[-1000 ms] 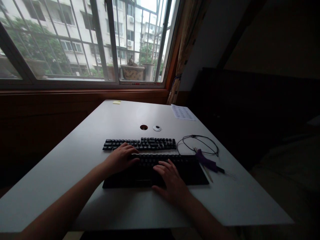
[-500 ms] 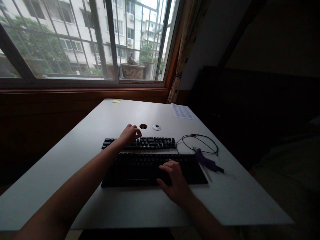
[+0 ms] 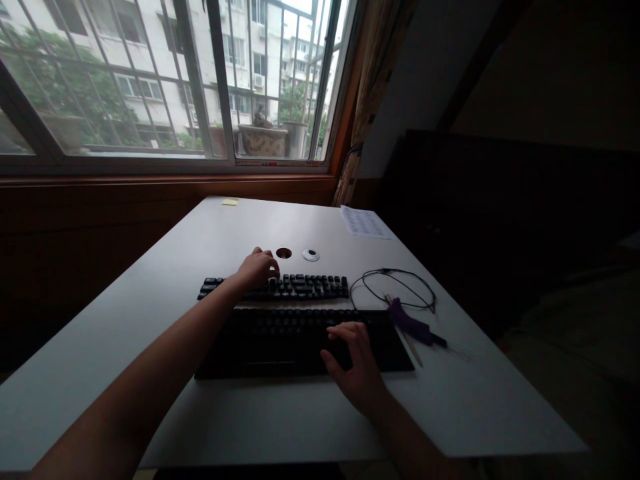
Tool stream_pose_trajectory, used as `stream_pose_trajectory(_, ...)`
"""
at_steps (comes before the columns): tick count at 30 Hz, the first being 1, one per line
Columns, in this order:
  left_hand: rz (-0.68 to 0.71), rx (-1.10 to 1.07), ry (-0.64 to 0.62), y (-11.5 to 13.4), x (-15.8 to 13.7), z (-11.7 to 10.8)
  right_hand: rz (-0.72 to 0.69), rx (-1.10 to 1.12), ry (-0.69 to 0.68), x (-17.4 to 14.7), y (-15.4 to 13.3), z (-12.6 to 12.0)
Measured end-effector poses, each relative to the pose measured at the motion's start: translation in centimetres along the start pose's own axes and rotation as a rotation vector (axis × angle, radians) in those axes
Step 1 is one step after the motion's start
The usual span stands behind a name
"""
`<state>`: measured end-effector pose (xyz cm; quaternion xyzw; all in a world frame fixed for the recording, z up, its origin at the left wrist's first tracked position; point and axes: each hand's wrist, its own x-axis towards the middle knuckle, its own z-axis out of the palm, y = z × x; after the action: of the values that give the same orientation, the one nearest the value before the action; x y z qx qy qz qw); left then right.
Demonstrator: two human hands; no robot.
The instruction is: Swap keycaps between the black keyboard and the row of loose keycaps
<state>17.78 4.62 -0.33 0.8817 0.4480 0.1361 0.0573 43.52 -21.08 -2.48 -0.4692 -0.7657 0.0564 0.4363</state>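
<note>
My left hand [image 3: 257, 267] reaches across to a row of dark keycaps [image 3: 313, 285] laid out on the white table. Its thumb and finger are pinched down on one keycap [image 3: 273, 283] near the row's middle; the fingertips show only in part. Nearer to me lies a black keyboard [image 3: 295, 347], its details lost in shadow. Over the keyboard's right half hovers my right hand [image 3: 356, 363], thumb and fingers apart, with nothing visible in it. Part of the keycap row and the keyboard's left side are hidden by my left forearm.
To the right lie a coiled black cable [image 3: 395, 287], a purple-handled tool [image 3: 413, 323] with thin wire ends, and a slim stick [image 3: 414, 350]. Behind the keycaps are a round hole [image 3: 284, 253] and its white cover [image 3: 311, 255]. A printed sheet [image 3: 367, 222] and yellow notes [image 3: 230, 201] lie farther back.
My left hand has lowered slightly, its fingertips now down among the keycaps. My right hand has shifted a little to the right, its thumb farther from the keyboard's middle. The view has moved slightly.
</note>
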Motion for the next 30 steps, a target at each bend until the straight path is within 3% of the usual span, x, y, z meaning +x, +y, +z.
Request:
stream_pose_trajectory(9, -0.017, -0.047, 0.041, -1.5, -0.5, 0.4, 0.009, 0.001, 0.057, 0.1, 0.4, 0.0)
stream_pose_trajectory(17, 0.024, -0.288, 0.2, -1.3, -1.2, -0.7, -0.007, 0.02, 0.066, 0.0, 0.6, 0.1)
stream_pose_trajectory(21, 0.061, -0.473, 0.257, 0.4, -3.3, -1.8, -0.012, 0.011, 0.065, 0.1, 0.7, 0.1)
stream_pose_trajectory(26, 0.084, -0.653, 0.263, 4.4, -7.9, -2.3, -0.022, 0.005, 0.065, 0.3, 0.6, 0.1)
stream_pose_trajectory(30, 0.072, -1.114, 0.203, 7.3, -11.3, -2.7, -0.024, 0.004, 0.064, 0.2, 0.6, 0.2)
